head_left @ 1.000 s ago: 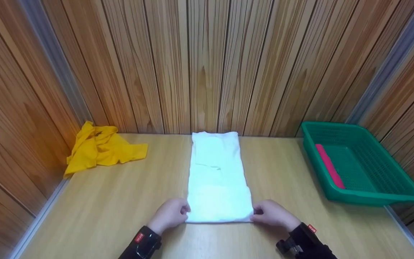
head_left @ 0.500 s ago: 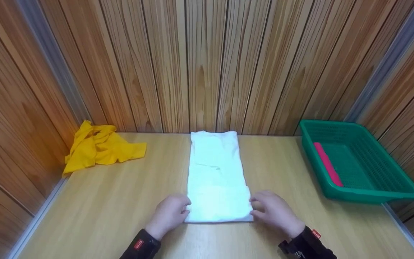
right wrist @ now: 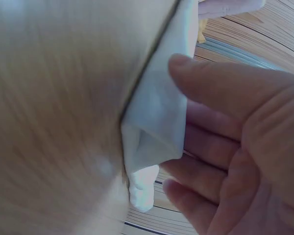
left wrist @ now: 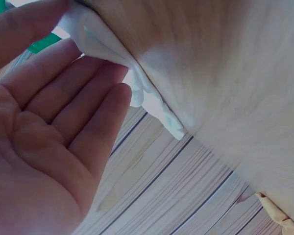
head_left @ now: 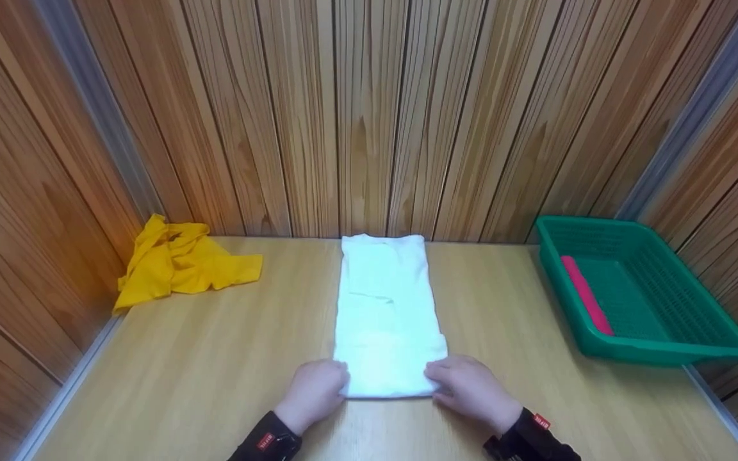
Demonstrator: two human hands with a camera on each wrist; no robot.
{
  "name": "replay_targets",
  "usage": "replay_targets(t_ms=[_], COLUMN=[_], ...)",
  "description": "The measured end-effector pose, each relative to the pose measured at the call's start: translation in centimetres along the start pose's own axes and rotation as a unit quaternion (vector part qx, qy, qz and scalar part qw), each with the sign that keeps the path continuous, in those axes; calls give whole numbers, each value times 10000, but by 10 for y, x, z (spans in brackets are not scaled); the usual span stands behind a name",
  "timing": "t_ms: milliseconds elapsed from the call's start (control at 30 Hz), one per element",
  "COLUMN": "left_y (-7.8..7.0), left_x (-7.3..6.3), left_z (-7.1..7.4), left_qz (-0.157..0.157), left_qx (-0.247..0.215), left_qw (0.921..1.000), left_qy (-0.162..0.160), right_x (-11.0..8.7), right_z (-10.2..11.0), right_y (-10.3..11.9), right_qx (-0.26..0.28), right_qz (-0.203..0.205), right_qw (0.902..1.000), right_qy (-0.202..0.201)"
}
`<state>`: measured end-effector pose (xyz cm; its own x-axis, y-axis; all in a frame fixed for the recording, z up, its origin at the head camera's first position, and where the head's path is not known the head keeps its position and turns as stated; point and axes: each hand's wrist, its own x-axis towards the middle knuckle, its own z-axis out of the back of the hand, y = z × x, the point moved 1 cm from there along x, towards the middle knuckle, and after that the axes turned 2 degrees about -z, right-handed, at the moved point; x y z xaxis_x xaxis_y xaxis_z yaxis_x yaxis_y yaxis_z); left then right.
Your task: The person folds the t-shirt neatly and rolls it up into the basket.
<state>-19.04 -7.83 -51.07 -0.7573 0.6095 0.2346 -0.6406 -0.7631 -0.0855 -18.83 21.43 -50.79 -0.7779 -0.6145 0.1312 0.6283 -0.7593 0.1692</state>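
Observation:
A folded white cloth (head_left: 385, 314) lies lengthwise on the table, its near part doubled into a thicker layer. At its near left corner my left hand (head_left: 318, 390) pinches the edge, thumb and fingers on either side of the fabric. My right hand (head_left: 475, 392) grips the near right corner the same way. In the left wrist view the fingers (left wrist: 83, 103) lie along the cloth's (left wrist: 100, 41) side. The right wrist view shows the thumb (right wrist: 225, 83) on one face of the folded corner (right wrist: 157, 117), with the other fingers behind it.
A crumpled yellow cloth (head_left: 183, 262) lies at the back left against the wall. On the right stands a green plastic basket (head_left: 651, 352) with a pink folded item (head_left: 587, 296) along its left inner side. Wood-panelled walls (head_left: 369, 115) close off the back and both sides.
Both hands have moved inward, from the side edges onto the cloth's near corners. The right hand's fingers, spread half a second ago, have closed on the cloth. The cloth's near end looks slightly narrower.

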Motion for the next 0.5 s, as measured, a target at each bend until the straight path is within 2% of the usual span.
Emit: replay_targets(t_ms=[167, 500], left_y=[-3, -5], left_x=[0, 1], left_z=[-1, -1], left_qz=[68, 31], left_qx=[263, 335], left_qw=[9996, 9994], left_qy=[112, -8], right_x=[2, 4], right_z=[-2, -8], right_y=[1, 3], right_qx=[-121, -615], right_qz=[53, 401], right_qw=[9999, 9944], right_qy=[23, -766])
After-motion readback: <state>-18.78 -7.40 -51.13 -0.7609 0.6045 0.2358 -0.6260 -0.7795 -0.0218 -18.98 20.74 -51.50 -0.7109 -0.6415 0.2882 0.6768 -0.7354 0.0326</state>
